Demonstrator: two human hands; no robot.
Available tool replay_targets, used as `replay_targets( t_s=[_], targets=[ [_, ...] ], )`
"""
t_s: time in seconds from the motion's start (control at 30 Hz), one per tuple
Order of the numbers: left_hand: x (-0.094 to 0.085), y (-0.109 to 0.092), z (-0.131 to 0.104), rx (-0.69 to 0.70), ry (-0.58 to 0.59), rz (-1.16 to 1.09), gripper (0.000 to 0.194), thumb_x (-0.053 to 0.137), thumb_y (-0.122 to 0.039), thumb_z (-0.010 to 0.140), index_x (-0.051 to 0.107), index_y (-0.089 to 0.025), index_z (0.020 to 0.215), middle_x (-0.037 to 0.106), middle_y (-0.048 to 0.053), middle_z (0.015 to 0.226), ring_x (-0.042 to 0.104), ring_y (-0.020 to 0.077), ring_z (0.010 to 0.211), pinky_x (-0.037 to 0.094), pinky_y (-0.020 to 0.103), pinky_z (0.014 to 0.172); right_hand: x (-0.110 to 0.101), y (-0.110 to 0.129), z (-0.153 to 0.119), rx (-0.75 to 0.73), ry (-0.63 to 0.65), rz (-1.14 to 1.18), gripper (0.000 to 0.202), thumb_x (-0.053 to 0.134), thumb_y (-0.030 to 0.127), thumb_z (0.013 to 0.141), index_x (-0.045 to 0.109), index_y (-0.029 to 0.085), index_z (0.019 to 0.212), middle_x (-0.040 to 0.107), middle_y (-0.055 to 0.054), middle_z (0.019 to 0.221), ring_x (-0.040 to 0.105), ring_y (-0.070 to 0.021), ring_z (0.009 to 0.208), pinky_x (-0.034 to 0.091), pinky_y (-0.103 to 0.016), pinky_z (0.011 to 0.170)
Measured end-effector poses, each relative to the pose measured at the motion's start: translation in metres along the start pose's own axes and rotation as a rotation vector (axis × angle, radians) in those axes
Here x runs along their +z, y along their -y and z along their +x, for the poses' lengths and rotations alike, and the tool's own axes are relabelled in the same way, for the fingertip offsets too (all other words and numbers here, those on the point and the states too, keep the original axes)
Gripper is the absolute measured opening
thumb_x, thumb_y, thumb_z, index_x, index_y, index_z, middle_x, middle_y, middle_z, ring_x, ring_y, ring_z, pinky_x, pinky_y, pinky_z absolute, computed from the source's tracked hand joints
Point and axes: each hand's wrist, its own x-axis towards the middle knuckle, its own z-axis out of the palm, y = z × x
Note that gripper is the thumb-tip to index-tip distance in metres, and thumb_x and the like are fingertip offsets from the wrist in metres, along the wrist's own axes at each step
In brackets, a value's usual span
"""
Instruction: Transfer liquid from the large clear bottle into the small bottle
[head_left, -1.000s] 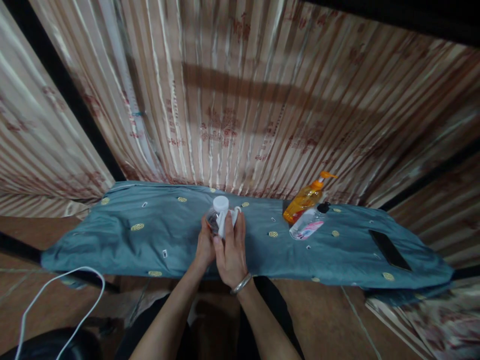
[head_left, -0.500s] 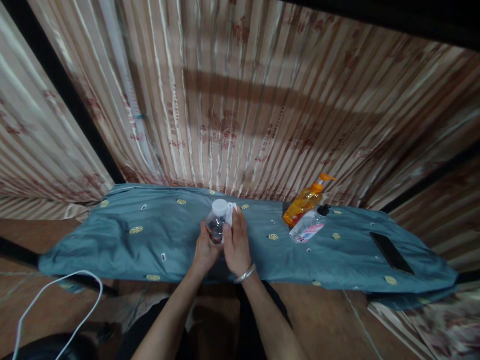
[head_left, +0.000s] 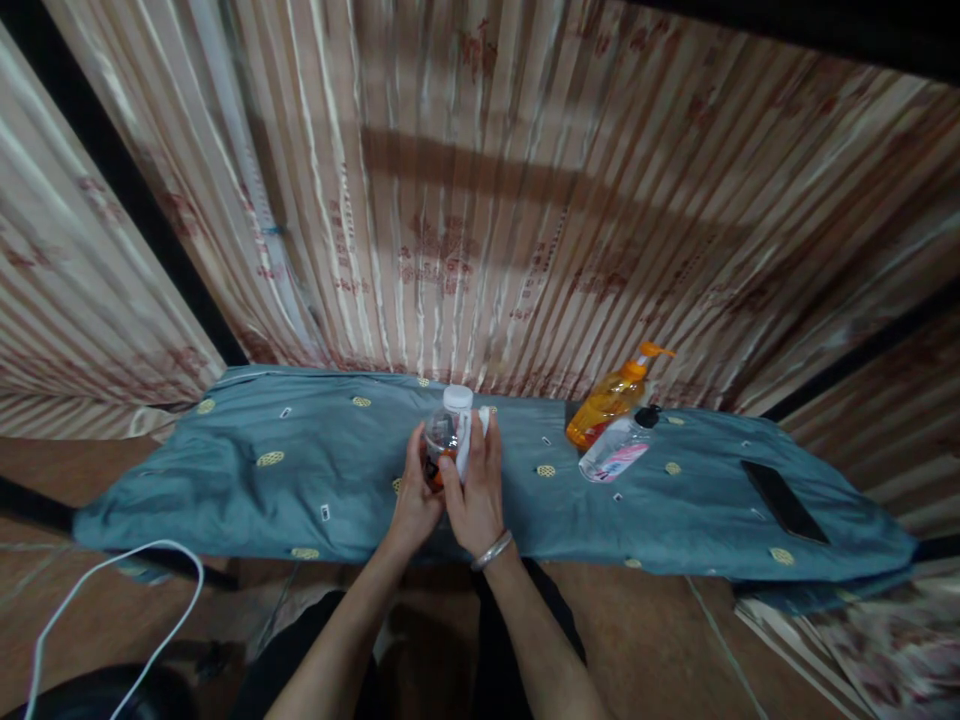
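Note:
Between my hands is a clear plastic bottle [head_left: 444,432] with a white cap and a dark and orange label low on its side. My left hand [head_left: 415,492] wraps round the bottle's left side and lower part. On the other side my right hand [head_left: 475,490], with a silver bangle at its wrist, presses a white cloth or tissue [head_left: 467,445] against the bottle. The bottle's base and part of the label are hidden by my fingers.
A blue-green patterned cloth [head_left: 300,500] covers the long table. To the right stand an orange pump bottle [head_left: 606,408] and a clear bottle with a black cap [head_left: 616,450]. A dark phone [head_left: 784,500] lies farther right. Pleated curtains [head_left: 450,200] hang behind; a white cable [head_left: 196,590] loops at lower left.
The bottle has shifted slightly right and up and stands more upright, showing more of its label. My right hand and the white cloth have moved a little along its right side.

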Motion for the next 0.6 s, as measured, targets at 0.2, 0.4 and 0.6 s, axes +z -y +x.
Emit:
replay_targets(
  t_s=[0.2, 0.4, 0.6],
  targets=[
    [-0.004, 0.003, 0.001, -0.017, -0.049, 0.034, 0.077, 0.060, -0.030, 0.081, 0.023, -0.021, 0.148, 0.048, 0.017, 0.144, 0.051, 0.0288, 0.128, 0.036, 0.049, 0.110, 0.005, 0.010, -0.010, -0.092, 0.046, -0.060, 0.065, 0.040, 0.029, 0.099, 0.008, 0.029, 0.156, -0.005, -0.006, 0.165, -0.002, -0.0337, 0.150, 0.020, -0.065, 0.116],
    [-0.001, 0.001, 0.005, -0.050, -0.077, 0.011, 0.084, 0.079, -0.023, 0.063, 0.041, -0.022, 0.138, 0.056, 0.013, 0.135, 0.055, 0.0321, 0.125, 0.042, 0.049, 0.105, 0.011, -0.017, 0.011, 0.139, 0.007, 0.299, 0.054, 0.022, 0.043, 0.103, 0.031, 0.018, 0.150, 0.043, -0.012, 0.150, 0.033, -0.0232, 0.144, 0.032, -0.049, 0.117],
    [-0.011, -0.008, 0.014, -0.071, -0.165, -0.073, 0.090, 0.083, -0.027, 0.062, 0.037, -0.023, 0.139, 0.057, 0.012, 0.132, 0.058, 0.0300, 0.119, 0.047, 0.046, 0.100, 0.039, -0.042, -0.019, 0.354, 0.072, 0.469, 0.063, 0.020, 0.057, 0.101, 0.053, 0.016, 0.137, 0.062, -0.012, 0.134, 0.054, -0.0230, 0.128, 0.040, -0.045, 0.111]
  ],
)
